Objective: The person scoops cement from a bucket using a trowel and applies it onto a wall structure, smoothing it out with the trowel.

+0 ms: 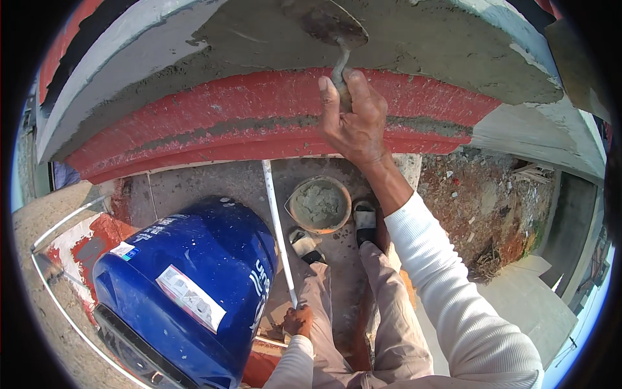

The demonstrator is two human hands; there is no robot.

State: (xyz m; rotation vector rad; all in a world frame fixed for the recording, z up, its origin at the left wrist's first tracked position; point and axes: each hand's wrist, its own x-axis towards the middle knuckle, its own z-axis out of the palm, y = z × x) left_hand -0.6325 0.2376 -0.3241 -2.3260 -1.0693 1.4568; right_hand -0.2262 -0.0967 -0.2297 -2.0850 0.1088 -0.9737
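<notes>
My right hand (358,120) is raised in front of me, closed round the handle of a plastering trowel (332,26). The trowel's blade lies against wet grey plaster (414,45) on the wall above a red band (259,97). Low down, my left hand (298,320) is wrapped round a white pipe (277,227) that runs up to the foot of the wall. Between my feet and the wall stands a round bucket (319,205) of grey mortar.
A large blue water tank (188,285) fills the left side, with a thin white pipe (40,275) bent round beyond it. To the right, past a narrow ledge, lies lower ground with rubble (479,194) and a grey slab (505,311).
</notes>
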